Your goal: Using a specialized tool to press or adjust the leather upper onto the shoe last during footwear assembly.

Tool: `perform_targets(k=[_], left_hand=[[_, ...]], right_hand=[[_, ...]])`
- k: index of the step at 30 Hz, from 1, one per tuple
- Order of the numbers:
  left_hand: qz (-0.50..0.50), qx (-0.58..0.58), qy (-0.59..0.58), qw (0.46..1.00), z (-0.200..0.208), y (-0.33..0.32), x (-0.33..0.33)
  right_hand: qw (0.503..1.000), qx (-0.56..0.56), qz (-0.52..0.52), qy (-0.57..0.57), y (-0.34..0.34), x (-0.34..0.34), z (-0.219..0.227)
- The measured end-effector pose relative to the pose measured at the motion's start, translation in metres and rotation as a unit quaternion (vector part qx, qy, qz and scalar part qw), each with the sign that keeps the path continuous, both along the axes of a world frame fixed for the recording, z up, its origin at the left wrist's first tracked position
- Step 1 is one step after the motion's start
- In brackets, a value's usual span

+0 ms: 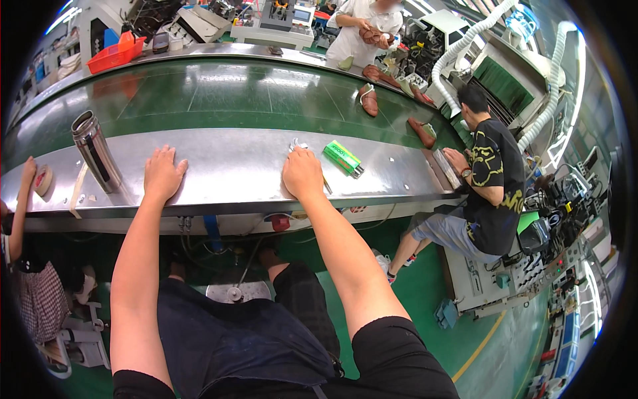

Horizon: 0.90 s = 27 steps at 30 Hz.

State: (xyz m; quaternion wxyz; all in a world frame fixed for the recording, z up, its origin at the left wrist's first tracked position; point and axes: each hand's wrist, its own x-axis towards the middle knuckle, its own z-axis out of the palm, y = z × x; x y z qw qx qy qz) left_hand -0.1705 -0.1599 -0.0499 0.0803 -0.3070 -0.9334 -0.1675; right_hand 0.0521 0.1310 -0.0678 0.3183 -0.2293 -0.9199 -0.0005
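My left hand (pixel 164 174) rests palm down on the steel ledge (pixel 226 156), thumb apart from the fingers, holding nothing. To its left stands a steel tumbler (pixel 97 154), its mouth open at the top. My right hand (pixel 302 173) lies on the same ledge with its fingers curled down. A small silvery metal piece (pixel 298 143) shows just past these fingers, and a thin pointed rod (pixel 327 185) lies by the hand's right side. What is under the palm is hidden. Beside it is a green and yellow box (pixel 342 157) with dark cylindrical ends sticking out.
Beyond the ledge runs a green conveyor belt (pixel 226 90) with brown shoe uppers (pixel 368 101) at its right. A seated co-worker (pixel 488 179) is at the right; another (pixel 365 30) holds brown pieces across the belt. A person's arm (pixel 24 193) reaches in at left. A red basket (pixel 116 56) stands far left.
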Motion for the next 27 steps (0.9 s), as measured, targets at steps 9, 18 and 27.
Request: perform_targets(k=[9,18,27], left_hand=[[0.004,-0.004,-0.007,1.0,0.001,-0.001,0.002],[0.004,0.003,-0.012,1.0,0.002,0.003,0.0],[-0.016,0.011,-0.012,1.0,-0.002,-0.006,-0.001]], right_hand=[[1.0,0.004,0.001,0.014,-0.001,0.0,-0.003],[1.0,0.011,-0.002,0.016,0.005,-0.004,-0.004],[1.0,0.006,0.002,-0.001,-0.006,0.001,0.001]])
